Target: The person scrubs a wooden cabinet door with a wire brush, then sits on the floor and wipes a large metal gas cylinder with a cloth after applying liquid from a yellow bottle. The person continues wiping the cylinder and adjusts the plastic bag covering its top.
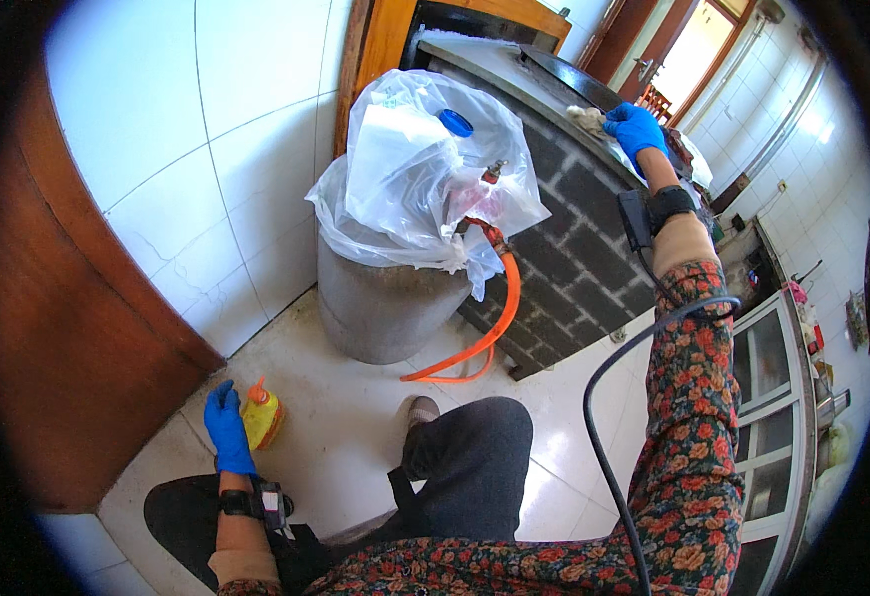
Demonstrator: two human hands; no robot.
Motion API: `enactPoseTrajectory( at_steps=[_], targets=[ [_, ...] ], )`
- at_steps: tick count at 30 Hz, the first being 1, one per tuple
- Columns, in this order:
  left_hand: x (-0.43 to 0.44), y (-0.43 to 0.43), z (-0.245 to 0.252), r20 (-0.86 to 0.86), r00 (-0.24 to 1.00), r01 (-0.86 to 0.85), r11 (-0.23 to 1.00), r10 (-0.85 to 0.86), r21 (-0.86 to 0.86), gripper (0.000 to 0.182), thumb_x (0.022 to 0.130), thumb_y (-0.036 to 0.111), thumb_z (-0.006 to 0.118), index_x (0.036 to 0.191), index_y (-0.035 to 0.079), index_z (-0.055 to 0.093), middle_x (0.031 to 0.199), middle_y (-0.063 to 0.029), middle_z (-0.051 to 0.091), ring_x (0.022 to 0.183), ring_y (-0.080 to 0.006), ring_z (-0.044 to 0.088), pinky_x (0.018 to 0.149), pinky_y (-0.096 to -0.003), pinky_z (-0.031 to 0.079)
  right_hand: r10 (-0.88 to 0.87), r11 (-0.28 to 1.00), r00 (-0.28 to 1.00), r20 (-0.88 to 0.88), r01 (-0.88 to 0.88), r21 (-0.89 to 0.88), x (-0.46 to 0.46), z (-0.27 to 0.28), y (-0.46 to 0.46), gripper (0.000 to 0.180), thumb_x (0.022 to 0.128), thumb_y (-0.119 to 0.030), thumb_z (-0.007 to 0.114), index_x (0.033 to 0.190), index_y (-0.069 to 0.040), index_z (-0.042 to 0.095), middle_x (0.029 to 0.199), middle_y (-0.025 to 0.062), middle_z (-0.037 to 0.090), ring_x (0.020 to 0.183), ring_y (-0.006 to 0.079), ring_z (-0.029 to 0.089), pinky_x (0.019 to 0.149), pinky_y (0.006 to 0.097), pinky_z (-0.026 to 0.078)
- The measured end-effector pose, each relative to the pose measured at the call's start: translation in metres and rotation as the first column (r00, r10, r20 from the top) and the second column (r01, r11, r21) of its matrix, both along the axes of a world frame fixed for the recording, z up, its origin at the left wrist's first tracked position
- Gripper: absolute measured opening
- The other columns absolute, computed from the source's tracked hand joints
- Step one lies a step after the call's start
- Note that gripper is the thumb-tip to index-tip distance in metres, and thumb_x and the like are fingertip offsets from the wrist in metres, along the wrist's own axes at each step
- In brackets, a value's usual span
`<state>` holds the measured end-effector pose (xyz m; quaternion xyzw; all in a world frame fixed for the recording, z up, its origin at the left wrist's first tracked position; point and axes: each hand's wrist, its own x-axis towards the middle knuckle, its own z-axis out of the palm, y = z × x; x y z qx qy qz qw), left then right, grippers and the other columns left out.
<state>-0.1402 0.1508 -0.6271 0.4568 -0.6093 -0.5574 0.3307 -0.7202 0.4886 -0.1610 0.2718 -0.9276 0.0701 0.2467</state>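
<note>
My right hand (637, 134), in a blue glove, reaches far out over the edge of a brick-faced stove (569, 186). Its fingers are closed on a bunched, off-white rag (588, 121) at the stove's upper edge. My left hand (228, 430), also in a blue glove, hangs low over my bent leg with its fingers loosely curled and nothing seen in them. Just right of it stands a yellow bottle (262, 422) with an orange top on the floor. The left hand overlaps the bottle's edge in view; whether they touch is unclear.
Clear plastic covers a grey cylinder (383, 313), with a valve (493, 173) at its top. From there an orange hose (508, 298) loops to the tiled floor. A black cable (591, 395) hangs beside my right sleeve. White-framed cabinets (766, 417) line the right; a brown door (92, 357) is left.
</note>
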Motion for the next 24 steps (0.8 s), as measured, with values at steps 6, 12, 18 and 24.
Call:
enactPoseTrajectory(
  at_steps=[6,12,18,24],
  targets=[
    [0.0,0.008,0.017,-0.139,0.99,0.004,1.0,-0.002,0.013,0.023,0.089,0.008,0.056,0.109,-0.001,0.063,0.104,-0.0088,0.064,0.091,-0.0165,0.059,0.079,-0.0284,0.048,-0.08,0.956,0.982,-0.172,0.027,-0.291,0.009,0.004,0.015,0.019,0.085,-0.027,0.057,0.094,-0.014,0.067,0.098,0.0182,0.066,0.094,0.0367,0.063,0.082,0.0441,0.049],
    [0.001,0.011,0.026,-0.043,0.999,-0.009,0.999,0.011,0.047,0.022,0.088,0.005,0.055,0.109,0.0,0.064,0.103,-0.0083,0.064,0.089,-0.0167,0.059,0.078,-0.0289,0.049,-0.244,0.969,0.898,-0.365,0.236,-0.069,0.014,0.025,0.047,0.022,0.084,-0.024,0.055,0.096,-0.011,0.069,0.099,0.0177,0.066,0.093,0.0377,0.063,0.084,0.0446,0.05],
    [0.0,0.012,0.019,-0.093,0.996,0.008,1.0,-0.008,-0.006,0.022,0.088,0.005,0.056,0.109,0.0,0.064,0.1,-0.0086,0.065,0.085,-0.0164,0.059,0.077,-0.0285,0.048,0.065,0.998,0.993,0.103,-0.065,-0.004,0.026,-0.008,0.067,0.043,0.083,-0.043,0.063,0.102,-0.005,0.067,0.1,0.0204,0.065,0.095,0.036,0.062,0.084,0.0395,0.047],
    [-0.005,0.015,0.036,-0.032,0.999,0.015,0.999,-0.013,0.046,0.022,0.089,0.006,0.056,0.109,0.0,0.064,0.103,-0.0101,0.065,0.088,-0.0166,0.06,0.08,-0.0285,0.048,0.022,0.999,0.99,-0.139,-0.018,0.028,0.033,-0.04,0.056,0.042,0.078,-0.036,0.072,0.107,-0.006,0.065,0.1,0.0163,0.068,0.092,0.0285,0.065,0.083,0.0382,0.048]
  ],
)
